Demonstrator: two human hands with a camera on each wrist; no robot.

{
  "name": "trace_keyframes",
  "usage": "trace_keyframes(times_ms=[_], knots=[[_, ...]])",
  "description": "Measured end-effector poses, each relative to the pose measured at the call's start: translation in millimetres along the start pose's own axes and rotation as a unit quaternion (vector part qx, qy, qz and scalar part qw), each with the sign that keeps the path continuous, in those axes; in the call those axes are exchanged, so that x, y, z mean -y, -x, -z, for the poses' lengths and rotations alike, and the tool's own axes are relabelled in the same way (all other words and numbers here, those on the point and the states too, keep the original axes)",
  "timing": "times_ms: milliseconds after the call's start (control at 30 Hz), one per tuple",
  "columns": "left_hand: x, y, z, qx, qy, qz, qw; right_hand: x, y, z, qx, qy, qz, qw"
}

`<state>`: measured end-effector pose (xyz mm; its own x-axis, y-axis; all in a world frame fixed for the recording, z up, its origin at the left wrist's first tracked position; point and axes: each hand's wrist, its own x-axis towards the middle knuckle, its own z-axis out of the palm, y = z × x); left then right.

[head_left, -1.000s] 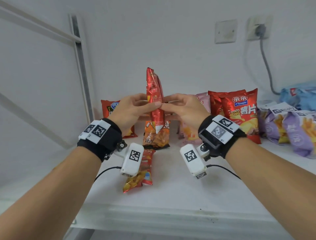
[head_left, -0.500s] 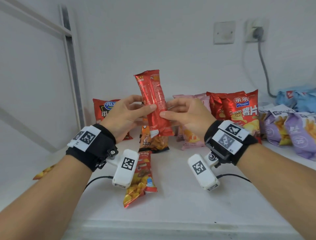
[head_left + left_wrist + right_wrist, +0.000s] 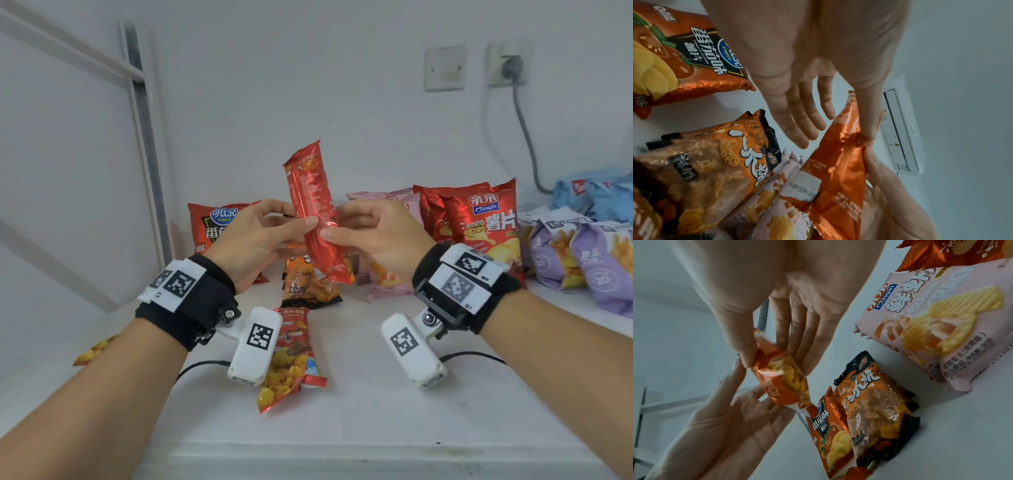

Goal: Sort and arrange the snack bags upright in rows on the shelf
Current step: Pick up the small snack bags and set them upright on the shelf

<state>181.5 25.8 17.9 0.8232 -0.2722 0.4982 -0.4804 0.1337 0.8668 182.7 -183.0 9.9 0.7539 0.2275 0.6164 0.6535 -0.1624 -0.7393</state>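
Two hands: the left hand [image 3: 255,236] and right hand [image 3: 371,233] are raised over the shelf [image 3: 359,411], meeting at mid-frame in the head view.
Held bag: a narrow red snack bag [image 3: 313,205] is kept aloft between them, its top tilted toward 11 o'clock, clear of the shelf.
Left fingers: the bag's edge is pinched under the thumb; the other fingers [image 3: 797,123] are spread straight behind it.
Right fingers: the opposite edge is pinched between thumb and straight, close-set fingers [image 3: 797,331].
Standing row: at 12 o'clock a Copico tomato bag [image 3: 212,222], an orange-black bag [image 3: 308,284], a pink prawn-cracker bag [image 3: 387,281] and red potato-chip bags [image 3: 479,219] are seen upright; purple bags [image 3: 589,260] lie toward 3 o'clock.
Unsorted: a red-yellow bag [image 3: 291,359] lies flat at 6 o'clock, just under the left wrist.
Stage: judged as orienting the bag before it is stood up.
Risk one: slick foil under a light two-edge pinch could slip and drop.
Risk two: a narrow, puffy bag may topple once released, and neighbours could be knocked over like dominoes.
Risk three: the flat bag could be swept off by a lowered forearm.
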Motion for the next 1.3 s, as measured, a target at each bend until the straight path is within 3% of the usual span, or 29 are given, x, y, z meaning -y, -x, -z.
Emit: trace_keyframes(times_ms=[167, 333, 700, 900, 1167, 1300], knots=[[-1.1, 2.4, 1.9, 0.012, 0.004, -0.008, 1.000, 1.2, 1.0, -2.1, -0.010, 0.004, 0.017, 1.000], [-1.3, 3.0, 3.4, 0.013, 0.025, -0.023, 0.999, 1.8, 0.7, -3.8, 0.012, -0.095, -0.024, 0.995], [2.4, 2.8, 2.4, 0.011, -0.005, -0.027, 1.000, 4.3, 5.0, -5.2, -0.016, 0.039, 0.025, 0.999], [0.1, 2.9, 2.1, 0.014, 0.020, -0.038, 0.999, 6.6, 3.8, -2.3, 0.004, -0.059, -0.020, 0.998], [1.2, 4.1, 0.5, 0.008, -0.035, -0.038, 0.999, 7.8, 7.3, -1.2, 0.007, -0.015, -0.011, 1.000], [0.6, 2.8, 3.4, 0.004, -0.027, -0.026, 0.999, 8.8, 8.6, -4.0, 0.032, -0.058, -0.032, 0.997]])
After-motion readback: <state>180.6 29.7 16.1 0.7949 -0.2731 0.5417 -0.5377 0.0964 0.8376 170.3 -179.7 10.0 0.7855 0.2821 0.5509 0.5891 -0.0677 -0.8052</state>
